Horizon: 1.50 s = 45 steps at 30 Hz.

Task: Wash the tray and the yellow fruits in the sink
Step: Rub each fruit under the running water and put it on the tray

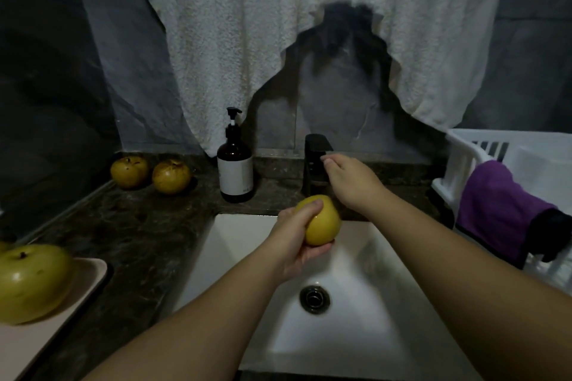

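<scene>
My left hand (295,237) grips a wet yellow fruit (323,223) over the back of the white sink (365,315). My right hand (349,178) reaches to the black faucet (314,161), fingertips touching its handle. No water stream is visible. A beige tray (83,275) lies on the counter at the left with a large yellow-green fruit (31,283) on it. Two more yellow fruits (129,172) (171,176) sit at the back left of the counter.
A brown pump bottle (235,170) stands left of the faucet. A white dish rack (483,164) with a purple cloth (501,207) over its edge is at the right. A white towel (278,25) hangs on the wall behind. The drain (314,298) is open.
</scene>
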{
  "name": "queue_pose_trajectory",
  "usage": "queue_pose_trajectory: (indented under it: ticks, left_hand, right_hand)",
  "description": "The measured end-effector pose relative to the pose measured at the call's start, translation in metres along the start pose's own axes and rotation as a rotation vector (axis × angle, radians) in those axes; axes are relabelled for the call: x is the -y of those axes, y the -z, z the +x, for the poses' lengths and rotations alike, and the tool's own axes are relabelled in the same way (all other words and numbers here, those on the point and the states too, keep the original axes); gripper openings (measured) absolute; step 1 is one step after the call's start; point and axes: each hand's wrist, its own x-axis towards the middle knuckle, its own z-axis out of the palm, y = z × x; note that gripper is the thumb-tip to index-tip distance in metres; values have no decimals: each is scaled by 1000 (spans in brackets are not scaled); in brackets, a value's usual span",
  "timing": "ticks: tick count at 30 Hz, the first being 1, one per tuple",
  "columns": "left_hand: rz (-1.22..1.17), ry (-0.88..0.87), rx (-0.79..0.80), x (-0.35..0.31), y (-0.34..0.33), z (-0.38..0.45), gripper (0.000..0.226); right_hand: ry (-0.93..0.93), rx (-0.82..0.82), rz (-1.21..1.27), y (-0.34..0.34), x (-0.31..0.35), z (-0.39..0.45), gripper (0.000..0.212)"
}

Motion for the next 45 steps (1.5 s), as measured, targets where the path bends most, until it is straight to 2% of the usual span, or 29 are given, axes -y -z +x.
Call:
queue_pose_trajectory:
  ticks: [6, 11, 17, 20, 22, 24, 25, 26, 27, 29, 30, 31, 32, 34, 36, 37, 39, 40, 41, 43, 45]
  left_hand:
    - [-44, -11, 56, -2, 0, 2, 38]
    - [-52, -17, 50, -1, 0, 6, 48]
    - [-70, 27, 50, 2, 1, 11, 35]
    - [-71, 31, 45, 2, 2, 14, 37]
    - [-64, 26, 39, 3, 4, 16, 39]
    - [-44, 19, 25, 3, 5, 16, 43]
    - [-29, 8, 13, 4, 5, 17, 45]
    - [-4, -7, -1, 5, 7, 19, 46]
    - [25, -24, -8, 6, 7, 19, 45]
    - [136, -66, -29, 7, 9, 21, 36]
    - [219, -86, -45, 8, 10, 22, 33]
    - [287, -92, -58, 9, 9, 22, 35]
    - [321, -76, -65, 10, 9, 22, 41]
    - [250, 20, -40, 9, 9, 21, 51]
    - [217, 49, -16, 8, 11, 19, 50]
    - [293, 1, -33, 9, 12, 20, 47]
    - [497, -138, -64, 12, 14, 25, 42]
    - [515, -158, -70, 13, 14, 24, 40]
    - [470, -126, -53, 12, 14, 23, 40]
    - [316, 19, -21, 6, 13, 18, 48]
    - [330, 20, -40, 8, 13, 19, 52]
  right_hand:
    - [-48, 17, 16, -3, 4, 8, 46]
    - [-31, 29, 15, -2, 6, 10, 47]
    - [-13, 55, 53, 1, 3, 19, 51]
    - [-25, 70, 122, 0, -1, 20, 54]
    - [-30, 39, 252, -2, -3, 18, 49]
    - [-121, -51, 334, -8, -7, 9, 39]
    - [-227, -85, 317, -12, -12, 2, 41]
    - [-357, -66, 304, -18, -17, -7, 50]
    - [-488, 28, 334, -24, -22, -18, 64]
    - [-687, 366, 537, -36, -29, -40, 89]
    - [-726, 472, 656, -40, -31, -47, 96]
    - [-726, 501, 732, -43, -31, -51, 95]
    - [-680, 461, 751, -46, -33, -53, 88]
    - [-473, 275, 660, -52, -36, -53, 65]
    - [-301, 188, 575, -57, -39, -55, 49]
    - [-312, 207, 588, -60, -40, -56, 48]
    - [-465, 263, 694, -62, -39, -58, 58]
    - [-512, 252, 736, -64, -38, -58, 61]
    - [-513, 222, 743, -65, -36, -58, 60]
    - [-361, 130, 630, -70, -36, -57, 52]
    - [-363, 142, 638, -71, -36, -59, 46]
